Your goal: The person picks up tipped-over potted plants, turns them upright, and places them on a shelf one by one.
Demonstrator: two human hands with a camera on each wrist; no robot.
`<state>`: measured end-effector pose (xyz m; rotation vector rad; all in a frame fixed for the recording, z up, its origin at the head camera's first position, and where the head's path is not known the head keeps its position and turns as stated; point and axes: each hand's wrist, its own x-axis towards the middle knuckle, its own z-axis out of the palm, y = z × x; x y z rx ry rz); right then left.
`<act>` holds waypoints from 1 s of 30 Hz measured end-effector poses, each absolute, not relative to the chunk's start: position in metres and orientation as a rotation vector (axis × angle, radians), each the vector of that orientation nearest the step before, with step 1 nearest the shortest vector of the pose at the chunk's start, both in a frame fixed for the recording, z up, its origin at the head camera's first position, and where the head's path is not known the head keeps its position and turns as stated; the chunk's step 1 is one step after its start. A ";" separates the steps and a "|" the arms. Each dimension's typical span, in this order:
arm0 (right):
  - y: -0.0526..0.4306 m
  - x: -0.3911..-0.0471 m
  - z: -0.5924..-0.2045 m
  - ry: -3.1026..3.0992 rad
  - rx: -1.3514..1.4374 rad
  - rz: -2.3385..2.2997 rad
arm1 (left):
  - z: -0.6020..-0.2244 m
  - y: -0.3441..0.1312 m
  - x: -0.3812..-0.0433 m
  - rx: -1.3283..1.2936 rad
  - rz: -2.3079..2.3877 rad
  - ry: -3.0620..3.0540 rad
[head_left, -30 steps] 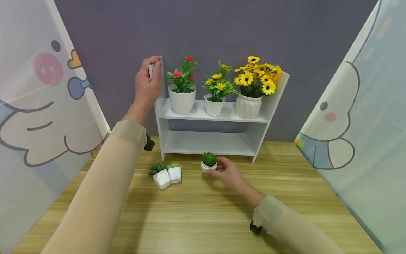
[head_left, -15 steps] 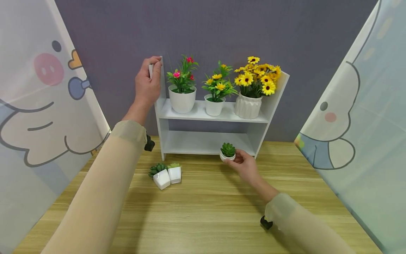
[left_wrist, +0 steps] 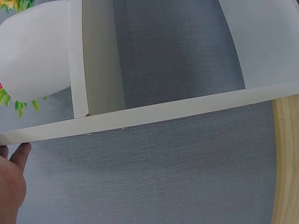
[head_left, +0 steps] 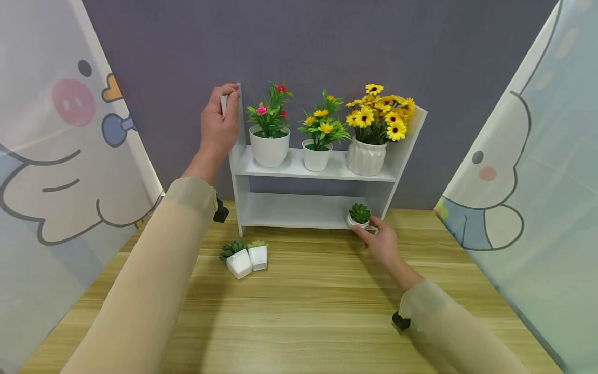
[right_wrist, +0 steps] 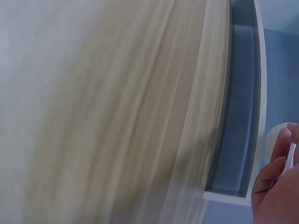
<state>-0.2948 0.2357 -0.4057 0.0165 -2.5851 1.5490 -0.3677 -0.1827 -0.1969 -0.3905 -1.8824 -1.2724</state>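
Observation:
My right hand pinches the small round white pot of a green succulent at the right end of the lower shelf's front edge. In the right wrist view its fingers curl round the white pot, just beyond the shelf edge. My left hand grips the top of the left side panel of the white two-tier shelf. Only part of that hand shows in the left wrist view, against the panel edge. On the table lie two succulents in white square pots, one dark green, one light green.
Along the upper shelf stand a pink-flowered plant, a smaller yellow-flowered plant and yellow daisies in a ribbed pot. The wooden table meets a grey wall behind the shelf. Printed cartoon sheets hang at both sides.
My right hand has carried the small succulent rightward and up, from in front of the shelf's middle to the lower shelf's right end. The left hand has kept its place on the panel.

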 end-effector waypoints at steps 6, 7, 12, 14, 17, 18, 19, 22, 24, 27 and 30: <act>0.242 -0.300 -0.406 -2.623 -0.004 1.455 | -0.197 -0.184 -0.369 -0.390 -1.275 -1.884; 0.243 -0.301 -0.407 -2.623 -0.004 1.442 | -0.197 -0.184 -0.370 -0.389 -1.272 -1.885; 0.240 -0.302 -0.406 -2.602 -0.012 1.449 | -0.197 -0.185 -0.370 -0.383 -1.274 -1.887; 0.239 -0.303 -0.406 -2.588 -0.021 1.477 | -0.197 -0.185 -0.371 -0.384 -1.278 -1.886; 0.236 -0.304 -0.407 -2.585 -0.041 1.493 | -0.197 -0.185 -0.371 -0.389 -1.279 -1.884; 0.236 -0.304 -0.407 -2.585 -0.051 1.497 | -0.197 -0.185 -0.371 -0.388 -1.278 -1.884; 0.235 -0.304 -0.407 -2.583 -0.060 1.501 | -0.197 -0.185 -0.371 -0.388 -1.277 -1.885; 0.233 -0.306 -0.408 -2.573 -0.083 1.505 | -0.198 -0.185 -0.372 -0.382 -1.272 -1.890; 0.233 -0.307 -0.409 -2.557 -0.092 1.512 | -0.198 -0.185 -0.372 -0.378 -1.273 -1.893; 0.232 -0.308 -0.410 -2.540 -0.099 1.505 | -0.198 -0.185 -0.372 -0.378 -1.277 -1.891; 0.231 -0.310 -0.410 -2.538 -0.108 1.474 | -0.198 -0.185 -0.372 -0.382 -1.276 -1.888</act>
